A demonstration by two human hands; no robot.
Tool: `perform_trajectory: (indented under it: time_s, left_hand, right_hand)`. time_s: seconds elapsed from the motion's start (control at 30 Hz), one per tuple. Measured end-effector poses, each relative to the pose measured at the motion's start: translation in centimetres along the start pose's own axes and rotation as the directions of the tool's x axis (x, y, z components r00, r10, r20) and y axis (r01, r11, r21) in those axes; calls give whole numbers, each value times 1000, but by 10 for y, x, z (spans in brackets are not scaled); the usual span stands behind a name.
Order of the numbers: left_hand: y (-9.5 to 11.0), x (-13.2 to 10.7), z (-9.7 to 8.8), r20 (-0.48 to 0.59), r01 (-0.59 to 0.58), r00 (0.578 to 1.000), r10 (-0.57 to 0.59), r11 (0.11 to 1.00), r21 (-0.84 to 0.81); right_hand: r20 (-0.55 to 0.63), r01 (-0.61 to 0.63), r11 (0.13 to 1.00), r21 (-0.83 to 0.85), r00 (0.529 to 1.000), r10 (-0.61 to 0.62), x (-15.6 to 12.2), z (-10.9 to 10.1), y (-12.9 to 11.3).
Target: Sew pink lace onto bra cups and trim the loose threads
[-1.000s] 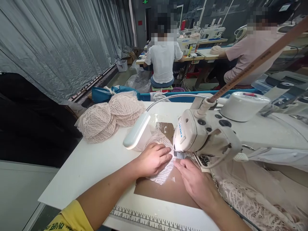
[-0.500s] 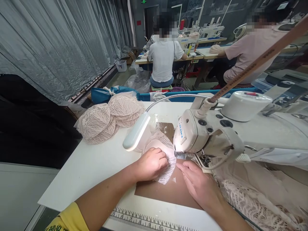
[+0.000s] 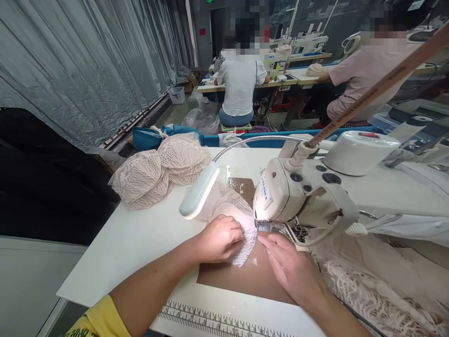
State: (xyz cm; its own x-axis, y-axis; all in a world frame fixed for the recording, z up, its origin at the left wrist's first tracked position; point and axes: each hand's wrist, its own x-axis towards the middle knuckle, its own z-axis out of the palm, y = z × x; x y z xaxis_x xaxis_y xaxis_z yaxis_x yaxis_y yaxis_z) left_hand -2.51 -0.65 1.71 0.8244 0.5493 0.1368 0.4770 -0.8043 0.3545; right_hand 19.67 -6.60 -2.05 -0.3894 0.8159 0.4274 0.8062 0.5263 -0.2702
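Observation:
A pale pink bra cup with lace (image 3: 247, 248) lies partly beneath the head of a white sewing machine (image 3: 277, 192). My left hand (image 3: 221, 238) is closed on the cup's lace, its fingers curled and their tips hidden. To the right of the lace edge, my right hand (image 3: 288, 262) rests with fingers stretched forward over a brown plate (image 3: 242, 281). Its index fingertip is at or very close to the edge, just in front of the needle area; I cannot tell whether it touches. The needle itself is hard to make out.
Stacked lace cups (image 3: 140, 178) lie at the table's back left. A lamp (image 3: 199, 192) hangs left of the machine head. More lace fabric (image 3: 379, 290) lies at right. A ruler strip (image 3: 210, 323) runs along the front. Two people (image 3: 240, 86) sit at machines beyond.
The view has shifted very slightly. Both hands and the lace cup stay nearly in place, with the lace's front tip a touch nearer the machine.

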Motion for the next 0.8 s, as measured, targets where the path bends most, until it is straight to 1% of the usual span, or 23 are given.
perform_trajectory:
  time_s: [0.17,0.33,0.47,0.53,0.63,0.8]
  left_hand:
    - [-1,-1,-2,10,-2,1000,2,1000,-6]
    - [-4,-2,-2,-17,-69,998,68,997,-31]
    - [-4,-1,-2,-3,-177,984,177,984,20]
    - [-3,-2,-2,15,-211,977,211,976,52]
    - [-2,-3,-1,31,-230,973,228,969,90]
    - [-1,-5,0,16,-210,978,210,970,120]
  right_hand:
    - [43,-4,1000,-23,999,5,1,0,-1]
    - [129,62,991,-121,991,-46,3,-1,-4]
    - [106,75,987,-143,993,-60,2,-2,-4]
    - [105,80,985,-155,992,-64,2,-4,-5]
    - [120,95,982,-163,990,-76,2,-7,-5]
    - [87,80,978,-190,994,-65,2,-8,-6]
